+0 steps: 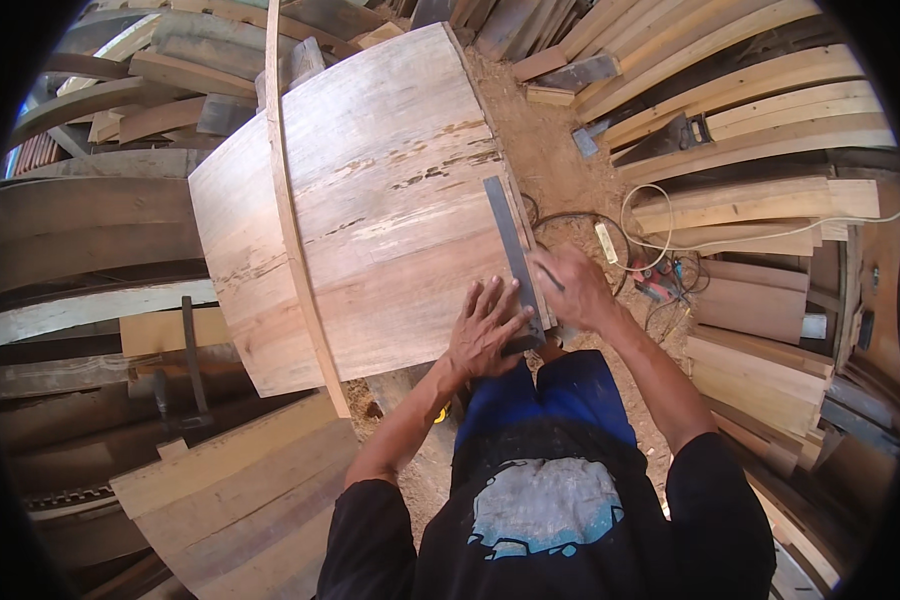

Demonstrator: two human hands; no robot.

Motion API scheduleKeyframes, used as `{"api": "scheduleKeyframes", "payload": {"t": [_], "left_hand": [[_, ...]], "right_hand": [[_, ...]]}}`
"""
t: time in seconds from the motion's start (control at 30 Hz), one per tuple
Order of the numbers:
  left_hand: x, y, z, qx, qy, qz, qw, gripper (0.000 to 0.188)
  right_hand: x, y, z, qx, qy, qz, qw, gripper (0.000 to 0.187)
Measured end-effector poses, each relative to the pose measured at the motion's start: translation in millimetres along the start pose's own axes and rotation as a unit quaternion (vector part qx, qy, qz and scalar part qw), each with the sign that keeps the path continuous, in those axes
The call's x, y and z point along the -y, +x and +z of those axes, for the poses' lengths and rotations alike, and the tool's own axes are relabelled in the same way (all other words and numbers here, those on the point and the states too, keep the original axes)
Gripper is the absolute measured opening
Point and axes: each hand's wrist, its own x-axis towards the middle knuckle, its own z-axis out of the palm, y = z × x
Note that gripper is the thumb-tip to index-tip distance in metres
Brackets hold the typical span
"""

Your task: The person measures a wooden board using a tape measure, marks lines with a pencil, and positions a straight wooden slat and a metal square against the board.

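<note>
A wide wooden panel [390,200] of joined boards lies in front of me, with dark pitted streaks in its grain. Along its right edge rests a dark carpenter's square [510,238], its short arm by the near corner. My left hand [488,328] presses flat with spread fingers on the panel and the square's near end. Just right of the blade, my right hand [576,286] is closed around a short dark pencil-like stick [549,277], close to the panel's edge. The stick's tip is hard to make out.
A long thin wood strip [292,235] lies across the panel's left part. Stacked planks [740,205] line the right side, and curved boards [90,215] fill the left. On the sawdust floor are a white power strip [606,243], cables and a red power tool [654,284].
</note>
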Motion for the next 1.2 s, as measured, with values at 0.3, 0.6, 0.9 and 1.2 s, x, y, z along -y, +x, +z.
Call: {"api": "scheduleKeyframes", "payload": {"t": [0.3, 0.6, 0.9, 1.2], "left_hand": [[-8.6, 3.0, -2.9, -0.004, 0.001, -0.003, 1.000, 0.082], [-45.6, -85.7, 2.8, -0.088, -0.089, -0.126, 0.984, 0.050], [-192.8, -312.4, 59.2, -0.218, -0.182, -0.570, 0.771, 0.028], [-217.6, -341.0, 183.3, -0.071, -0.236, -0.711, 0.658, 0.051]], "right_hand": [[23.4, -115.1, -0.4, 0.073, 0.094, 0.094, 0.988, 0.021], [12.9, -93.4, -9.0, 0.006, 0.060, 0.133, 0.989, 0.021], [60.3, -61.3, 48.0, 0.134, 0.123, 0.040, 0.982, 0.022], [130.0, -67.1, 135.0, 0.378, 0.083, -0.072, 0.919, 0.034]]}}
